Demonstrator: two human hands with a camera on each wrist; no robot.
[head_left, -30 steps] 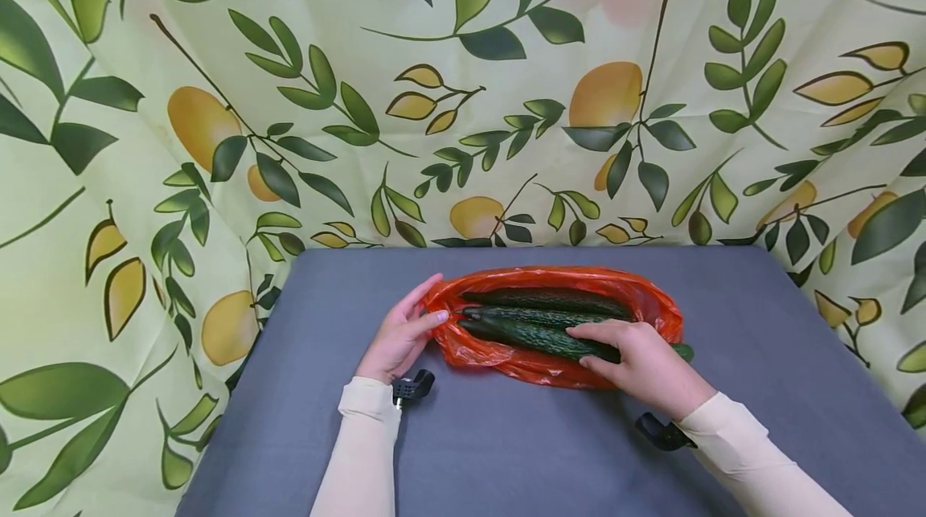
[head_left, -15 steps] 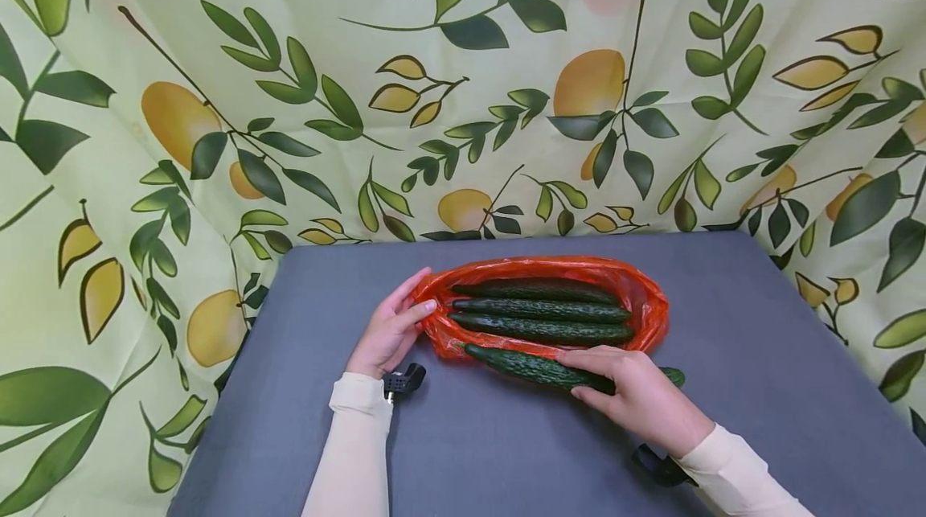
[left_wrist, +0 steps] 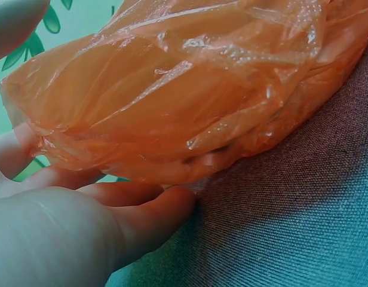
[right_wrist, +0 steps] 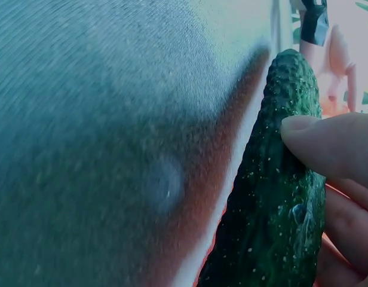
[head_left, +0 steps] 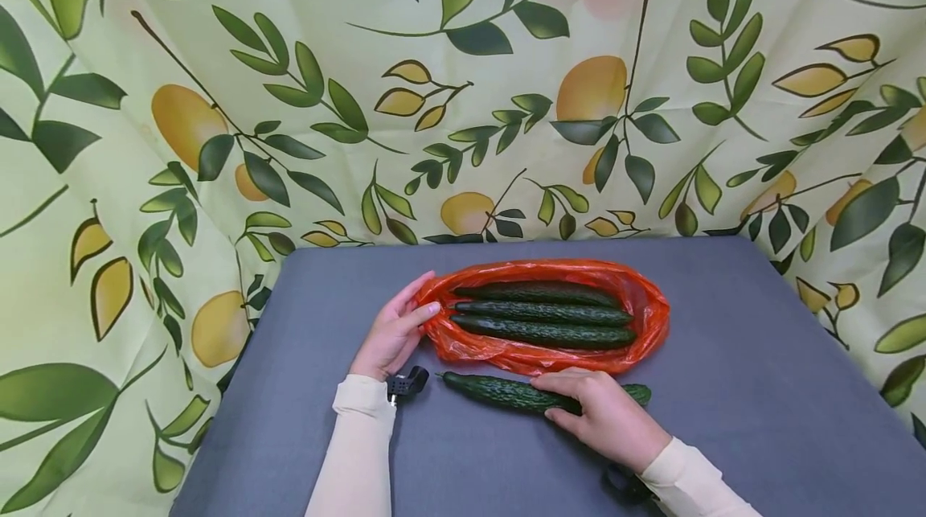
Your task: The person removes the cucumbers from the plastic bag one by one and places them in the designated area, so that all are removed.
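A long dark green cucumber (head_left: 499,392) lies across the front of an open red plastic bag (head_left: 492,352). My right hand (head_left: 604,416) grips it from above, right of its middle. In the right wrist view the thumb presses one side of the bumpy cucumber (right_wrist: 267,203), with the other fingers on the far side. Inside the bag, 3 more cucumbers (head_left: 542,330) rest side by side. My left hand (head_left: 394,332) holds the bag's left end, thumb at the near side. From the left wrist, fingers (left_wrist: 154,221) show under the thin crinkled plastic.
A grey cloth-covered table (head_left: 347,276) carries the bag and cucumbers. Behind it hangs a curtain (head_left: 506,99) printed with leaves and yellow fruit. A small black camera (head_left: 408,382) is worn at the left wrist.
My right hand has lifted one cucumber out over the bag's near rim and brought it toward me, onto or close over the table. The left hand has stayed at the bag's left end.
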